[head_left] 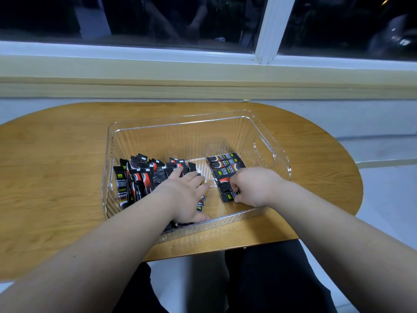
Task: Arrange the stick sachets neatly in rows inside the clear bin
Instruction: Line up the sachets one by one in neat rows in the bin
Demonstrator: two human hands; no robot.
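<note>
A clear ribbed bin [228,123] stands on the wooden table. In its left half lies a loose pile of black stick sachets [144,175] with red and white print, several leaning against the left wall. On the right side several sachets [225,164] lie flat in a row, one behind the other. My left hand [187,195] rests with straight fingers on the pile, its fingertips touching sachets. My right hand [255,186] has curled fingers that pinch the nearest sachet of the row [229,196] against the bin floor.
The oval wooden table [56,166] ends near my lap at the front. The bin has a handle cutout [264,146] in its right wall. A pale window sill and dark window run behind the table. My dark trousers show below the table edge.
</note>
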